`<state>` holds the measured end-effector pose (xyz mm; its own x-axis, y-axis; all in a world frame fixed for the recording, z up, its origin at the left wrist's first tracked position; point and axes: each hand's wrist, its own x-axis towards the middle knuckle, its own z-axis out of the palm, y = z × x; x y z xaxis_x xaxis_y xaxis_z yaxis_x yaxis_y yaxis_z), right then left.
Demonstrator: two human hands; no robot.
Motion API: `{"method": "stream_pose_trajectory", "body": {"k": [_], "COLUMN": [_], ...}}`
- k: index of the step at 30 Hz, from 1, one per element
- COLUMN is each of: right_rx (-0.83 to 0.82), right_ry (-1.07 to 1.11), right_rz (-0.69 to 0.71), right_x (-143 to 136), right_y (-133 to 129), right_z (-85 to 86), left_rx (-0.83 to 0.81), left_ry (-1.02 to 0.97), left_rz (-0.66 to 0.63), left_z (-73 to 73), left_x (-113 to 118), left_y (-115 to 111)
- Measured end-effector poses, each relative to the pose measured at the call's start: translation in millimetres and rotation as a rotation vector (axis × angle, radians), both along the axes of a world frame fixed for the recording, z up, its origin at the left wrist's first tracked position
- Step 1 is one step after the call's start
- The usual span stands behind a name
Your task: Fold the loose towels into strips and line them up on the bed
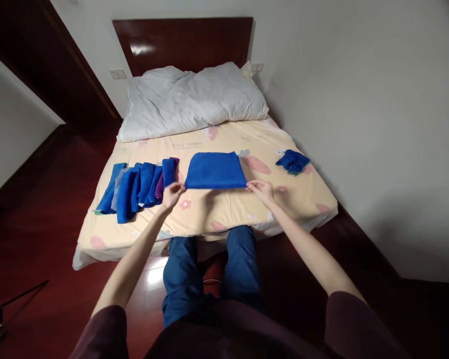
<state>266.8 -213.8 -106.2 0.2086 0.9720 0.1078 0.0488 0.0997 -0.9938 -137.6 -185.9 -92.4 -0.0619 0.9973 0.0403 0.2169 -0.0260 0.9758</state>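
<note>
A blue towel (pixel 216 170) is stretched flat over the bed, its near edge drawn straight between my two hands. My left hand (pixel 174 193) pinches the near left corner. At the near right corner, my right hand (pixel 261 190) is closed on the cloth in the same way. Just left of my left hand lies a row of folded towels (pixel 146 183), mostly blue, with some purple and grey among them. A crumpled blue cloth (pixel 293 162) with a green edge rests on the bed to the right.
The bed (pixel 194 219) has a cream sheet with pink prints. A pale grey quilt (pixel 194 97) is bunched before the dark wooden headboard (pixel 187 42). A white wall (pixel 377 124) stands on the right. My knees are at the bed's near edge.
</note>
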Motion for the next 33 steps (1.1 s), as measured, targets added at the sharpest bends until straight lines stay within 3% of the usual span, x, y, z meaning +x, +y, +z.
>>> {"method": "stream_pose_trajectory", "body": {"k": [2,4,6,8,11,16,25,29,33], "right_rx": [-0.222,-0.332,-0.400,-0.442,-0.475,-0.491,-0.403,-0.483,-0.588], "right_ry": [0.040,0.057,0.073,0.092,0.130,0.176,0.115,0.071,0.062], "right_rz": [-0.038,-0.059,-0.084,-0.124,-0.176,-0.184,-0.064,0.018,0.082], "right_x": [-9.5,-18.5,-24.4,-26.2,-23.8,-16.9,-4.2,2.5,7.1], "right_y": [-27.6,-49.6,-61.5,-63.2,-57.0,-61.1,-93.8,-98.7,-82.3], "right_z": [-47.0,-85.7,-112.7,-128.5,-138.2,-139.1,-131.8,-132.1,-127.4], "left_rx": [-0.153,-0.231,-0.284,-0.316,-0.337,-0.325,-0.307,-0.324,-0.444], "left_ry": [0.060,0.086,0.100,0.109,0.118,0.095,0.113,0.170,0.107], "left_rz": [0.002,0.015,0.040,0.060,0.063,0.017,-0.037,-0.168,-0.304], "left_z": [-51.8,-91.9,-117.8,-131.6,-138.9,-141.0,-138.5,-139.6,-137.2], "left_x": [0.6,2.2,3.3,3.1,1.5,-2.8,-20.6,-31.8,-35.8], "left_y": [-29.9,-53.5,-66.7,-69.3,-61.1,-53.0,-74.1,-76.7,-54.6]}}
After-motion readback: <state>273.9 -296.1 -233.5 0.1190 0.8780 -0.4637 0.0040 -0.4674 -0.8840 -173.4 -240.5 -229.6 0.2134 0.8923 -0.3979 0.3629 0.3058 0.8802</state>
